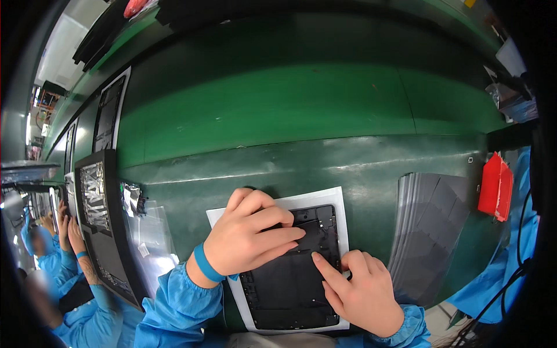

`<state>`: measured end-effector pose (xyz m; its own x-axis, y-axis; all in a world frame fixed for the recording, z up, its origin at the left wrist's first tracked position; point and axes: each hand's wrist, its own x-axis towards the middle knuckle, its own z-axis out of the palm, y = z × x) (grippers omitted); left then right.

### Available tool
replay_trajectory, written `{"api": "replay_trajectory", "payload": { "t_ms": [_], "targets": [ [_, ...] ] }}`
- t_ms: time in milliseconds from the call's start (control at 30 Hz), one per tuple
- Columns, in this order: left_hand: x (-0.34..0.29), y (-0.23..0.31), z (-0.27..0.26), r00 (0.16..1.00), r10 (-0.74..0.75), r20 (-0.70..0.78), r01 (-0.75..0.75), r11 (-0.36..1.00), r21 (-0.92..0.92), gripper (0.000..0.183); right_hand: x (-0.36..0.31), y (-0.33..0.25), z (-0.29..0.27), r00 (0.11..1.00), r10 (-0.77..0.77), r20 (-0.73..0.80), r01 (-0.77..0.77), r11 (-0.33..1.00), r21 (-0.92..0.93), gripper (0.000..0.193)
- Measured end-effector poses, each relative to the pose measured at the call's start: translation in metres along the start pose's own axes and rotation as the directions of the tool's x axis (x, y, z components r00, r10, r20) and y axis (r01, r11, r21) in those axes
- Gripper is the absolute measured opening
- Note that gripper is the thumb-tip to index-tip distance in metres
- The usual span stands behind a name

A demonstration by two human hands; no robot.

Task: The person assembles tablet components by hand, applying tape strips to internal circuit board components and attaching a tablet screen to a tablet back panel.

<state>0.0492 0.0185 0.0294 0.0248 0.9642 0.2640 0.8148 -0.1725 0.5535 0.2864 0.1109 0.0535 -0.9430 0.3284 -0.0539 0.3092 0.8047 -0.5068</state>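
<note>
flat black device [284, 293] lies on white sheet [239, 301], in front. right hand [365, 290], fingers apart, grips nothing; prob. best press lightly w/ forefinger [326, 268]. left hand [246, 238] bends over top part; can't tell if it pinches sth. grey sheets [432, 223] lie apart, at right.

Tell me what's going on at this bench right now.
A person in blue sleeves is working on a flat, black, rectangular device lying on a white rectangular sheet. The left hand bends over its upper part; whether the fingertips grip anything is unclear. The right hand extends its index finger over the device. A fanned stack of grey sheets lies to the right.
</note>
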Motion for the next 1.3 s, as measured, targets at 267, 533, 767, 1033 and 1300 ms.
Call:
{"api": "replay_trajectory", "payload": {
  "t_ms": [267,533,767,1033,1300],
  "targets": [
    [0.002,0.004,-0.003,0.999,-0.023,0.046,0.02,0.999,0.048,0.028,-0.005,0.008,0.0,0.998,-0.063,-0.002,0.063,0.998,0.027,0.058],
    [0.004,0.008,-0.007,0.998,0.038,0.046,-0.046,0.982,0.182,0.033,-0.004,0.007,-0.001,0.997,-0.076,-0.033,0.076,0.997,0.021,0.056],
    [0.003,0.006,-0.011,0.991,-0.13,0.025,0.125,0.982,0.141,0.056,-0.001,0.004,0.005,0.997,-0.052,-0.048,0.052,0.999,-0.008,0.054],
    [-0.016,-0.009,-0.013,0.996,-0.059,0.062,0.051,0.991,0.125,0.064,0.006,-0.019,0.009,0.998,0.059,-0.035,-0.065,0.979,-0.195,0.059],
    [-0.023,-0.019,0.002,0.999,0.0,-0.035,0.003,0.995,0.095,0.061,0.043,-0.042,-0.01,0.925,0.344,0.162,-0.279,0.903,-0.327,0.069]
  ]
}}
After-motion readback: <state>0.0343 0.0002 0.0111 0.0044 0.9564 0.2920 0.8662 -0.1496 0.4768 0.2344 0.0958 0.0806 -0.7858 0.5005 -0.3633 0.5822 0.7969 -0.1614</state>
